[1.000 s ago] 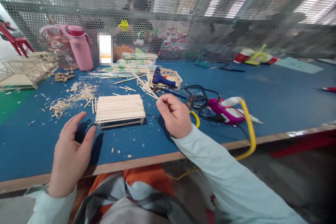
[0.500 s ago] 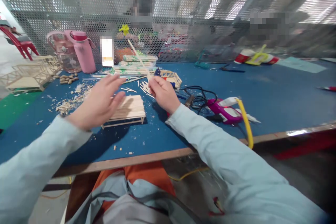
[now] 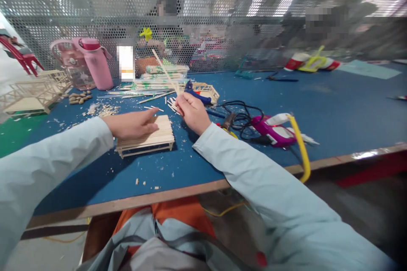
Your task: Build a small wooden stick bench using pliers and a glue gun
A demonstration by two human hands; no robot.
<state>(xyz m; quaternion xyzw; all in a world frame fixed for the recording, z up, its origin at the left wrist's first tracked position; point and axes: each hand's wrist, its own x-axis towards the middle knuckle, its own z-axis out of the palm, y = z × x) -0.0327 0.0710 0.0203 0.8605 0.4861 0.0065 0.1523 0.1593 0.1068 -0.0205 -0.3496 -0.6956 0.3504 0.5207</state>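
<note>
My right hand (image 3: 193,113) is closed round a long thin wooden stick (image 3: 163,67) that slants up and away to the left. My left hand (image 3: 135,125) lies over the far left part of a small wooden stick platform (image 3: 162,131), fingers stretched out and palm down; whether it presses on the slats I cannot tell. The platform stands on short legs, its top made of sticks laid side by side. Behind my right hand are a blue-handled tool (image 3: 197,94) and loose short sticks (image 3: 172,105), partly covered by the hand.
Bundled sticks (image 3: 165,78) lie at the back beside a pink bottle (image 3: 97,65). Peanuts (image 3: 79,97) and wood crumbs (image 3: 106,110) lie left. A purple glue gun (image 3: 276,131) with black cable (image 3: 237,114) lies right. Another wooden model (image 3: 28,97) stands far left.
My left hand has come down from above the platform and lies flatter over its top. My right hand, still holding the stick, has shifted slightly left in the view.
</note>
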